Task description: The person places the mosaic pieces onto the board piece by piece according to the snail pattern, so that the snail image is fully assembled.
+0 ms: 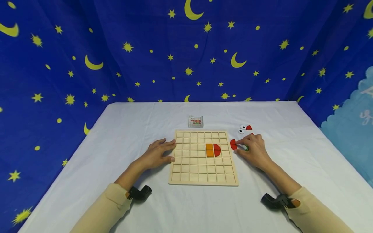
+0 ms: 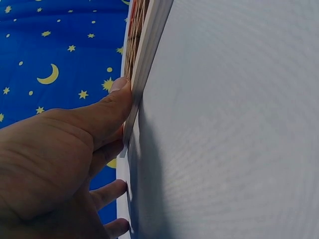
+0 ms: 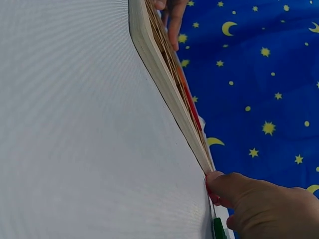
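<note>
A wooden grid board [image 1: 190, 174] lies on the table, with two orange square tiles [image 1: 209, 150] and two red quarter-circle tiles [image 1: 217, 150] side by side in its cells. My left hand [image 1: 158, 153] rests at the board's left edge, thumb and index finger touching the rim [image 2: 142, 64], the other fingers spread. Just off the board's right edge, my right hand [image 1: 254, 150] has thumb and index finger at red quarter-circle pieces [image 1: 233, 144] and appears to pinch one. A green piece [image 3: 219, 229] lies under that hand, mostly hidden in the head view.
Two round eye pieces [image 1: 242, 129] and a red piece [image 1: 249, 127] lie beyond my right hand. Behind the board is a small picture card [image 1: 196, 121] with a grid design. A white cloth [image 1: 140, 119] covers the table; a blue star-patterned curtain [image 1: 163, 38] hangs behind.
</note>
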A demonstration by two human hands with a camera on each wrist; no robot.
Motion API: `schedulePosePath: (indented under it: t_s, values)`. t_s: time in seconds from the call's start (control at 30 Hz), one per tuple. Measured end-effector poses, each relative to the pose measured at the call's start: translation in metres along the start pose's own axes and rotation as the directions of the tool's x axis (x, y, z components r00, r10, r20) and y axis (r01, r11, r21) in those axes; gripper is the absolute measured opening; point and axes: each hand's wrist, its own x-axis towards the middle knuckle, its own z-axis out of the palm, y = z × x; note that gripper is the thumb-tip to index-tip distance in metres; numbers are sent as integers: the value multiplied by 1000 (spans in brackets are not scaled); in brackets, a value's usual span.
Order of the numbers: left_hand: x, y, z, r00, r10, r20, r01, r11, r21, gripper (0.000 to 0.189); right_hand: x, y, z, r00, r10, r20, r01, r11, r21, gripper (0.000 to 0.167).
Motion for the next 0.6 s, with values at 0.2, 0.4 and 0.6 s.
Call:
schedulePosePath:
  t_s: [0.2, 0.4, 0.6]
  values:
    - [0, 0, 0, 1000, -3, 3, 3, 1000, -6, 62, -3, -1, 1, 999, 19, 25, -19, 1000, -15, 28]
    - [0, 0, -1, 1000, -7, 5, 7, 1000, 1, 62, -6, -5, 1, 1000, 11, 14, -11, 1000, -12, 23]
    - [0, 0, -1, 1000, -9, 8, 9, 1000, -3, 62, -6, -6, 2, 999, 33, 23, -33, 999, -15, 28]
